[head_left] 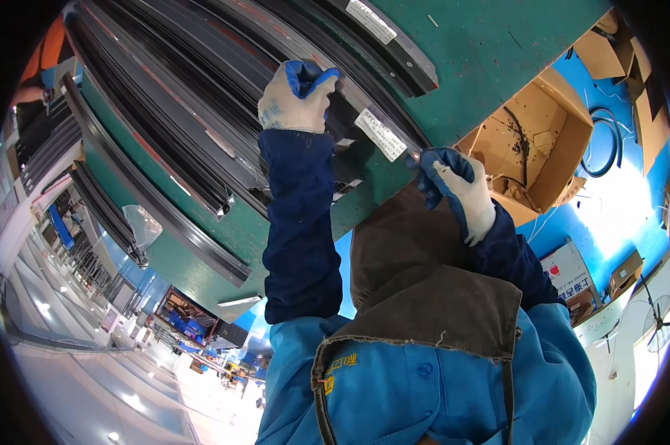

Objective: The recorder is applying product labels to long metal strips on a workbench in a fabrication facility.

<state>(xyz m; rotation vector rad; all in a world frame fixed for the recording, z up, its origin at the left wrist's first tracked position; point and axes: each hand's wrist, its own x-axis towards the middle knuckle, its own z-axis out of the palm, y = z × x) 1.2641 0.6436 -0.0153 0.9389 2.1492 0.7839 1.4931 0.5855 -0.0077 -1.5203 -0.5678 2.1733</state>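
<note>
A dark trim strip (361,100) with a white label (380,135) lies lengthwise on the green table, its near end pointing at me. My left hand (298,96), in a pale glove with blue coating, rests at this strip with its fingers curled closed; what is inside them is hidden. My right hand (457,185), gloved the same way, is by the strip's near end. Its fingertips are pinched together at a small shiny bit too small to name.
Several long dark strips (164,81) lie side by side on the green table (476,44). Another labelled strip (398,55) is beyond my hands. An open cardboard box (572,141) with dark scraps stands right of the table. A clear plastic bag (142,225) lies at left.
</note>
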